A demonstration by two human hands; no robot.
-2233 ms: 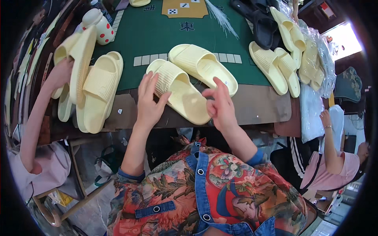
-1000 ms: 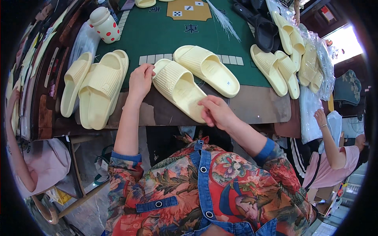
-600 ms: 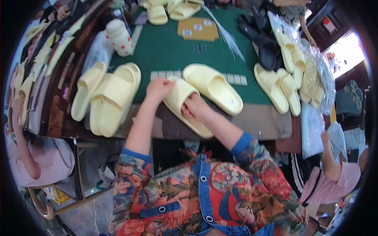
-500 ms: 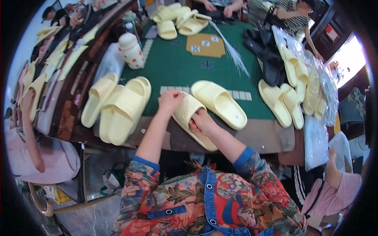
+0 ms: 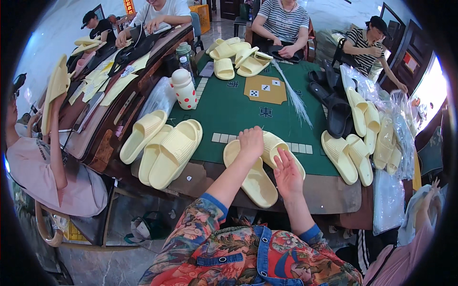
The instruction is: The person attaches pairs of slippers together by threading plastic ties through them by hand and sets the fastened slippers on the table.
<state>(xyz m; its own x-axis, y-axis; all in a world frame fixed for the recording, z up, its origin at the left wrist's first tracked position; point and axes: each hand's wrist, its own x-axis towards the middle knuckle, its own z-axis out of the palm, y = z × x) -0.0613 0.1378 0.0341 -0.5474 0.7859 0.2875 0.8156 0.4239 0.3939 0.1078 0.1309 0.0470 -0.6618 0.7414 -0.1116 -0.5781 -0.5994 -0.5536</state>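
Note:
Two pale yellow slippers lie side by side at the near edge of the table before me, the left slipper (image 5: pixel 260 188) and the right slipper (image 5: pixel 270 142). My left hand (image 5: pixel 251 142) is closed above them, hiding part of the left slipper's strap; a thin strand seems to poke out by its fingers, too fine to make out. My right hand (image 5: pixel 289 175) hovers over the right slipper, palm up, fingers spread, with nothing in it. Farther off, a bundle of thin white strands (image 5: pixel 292 93) lies on the green tabletop (image 5: pixel 224 107).
More yellow slippers (image 5: pixel 174 152) stand at left, others (image 5: pixel 339 157) at right beside black slippers (image 5: pixel 336 114) and plastic-bagged pairs (image 5: pixel 385 148). A dotted white bottle (image 5: pixel 183 89) is at back left. Co-workers sit around, one in a striped shirt (image 5: pixel 285 24) across the table.
My right hand has come out of the left slipper and opened. My left hand has shifted right, over the pair. The view has tilted up, showing more of the people opposite.

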